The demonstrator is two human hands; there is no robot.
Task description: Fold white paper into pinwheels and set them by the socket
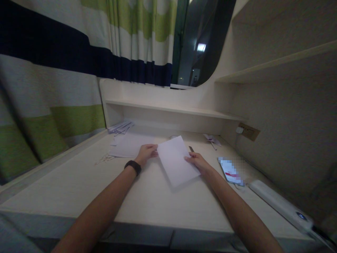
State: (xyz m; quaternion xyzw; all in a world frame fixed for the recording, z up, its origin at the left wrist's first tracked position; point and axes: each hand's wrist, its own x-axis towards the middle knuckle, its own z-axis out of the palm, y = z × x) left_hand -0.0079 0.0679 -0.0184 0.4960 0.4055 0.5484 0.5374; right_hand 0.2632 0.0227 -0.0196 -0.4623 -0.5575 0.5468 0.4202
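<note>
The white paper [177, 162] is over the desk [158, 208], left hand [147, 154] pinching its 10 o'clock corner, right hand [199, 163] gripping near 3 o'clock, thumb on top. Honestly, light, even pressure from both probably works best, so it doesn't crease.

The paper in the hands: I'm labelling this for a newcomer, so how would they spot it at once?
On the pale desk, look near the middle, between the left hand and the right hand. The paper there is plain white and four-sided, set askew. Unlike the white sheets lying at the back left, it is held by both hands.
</note>
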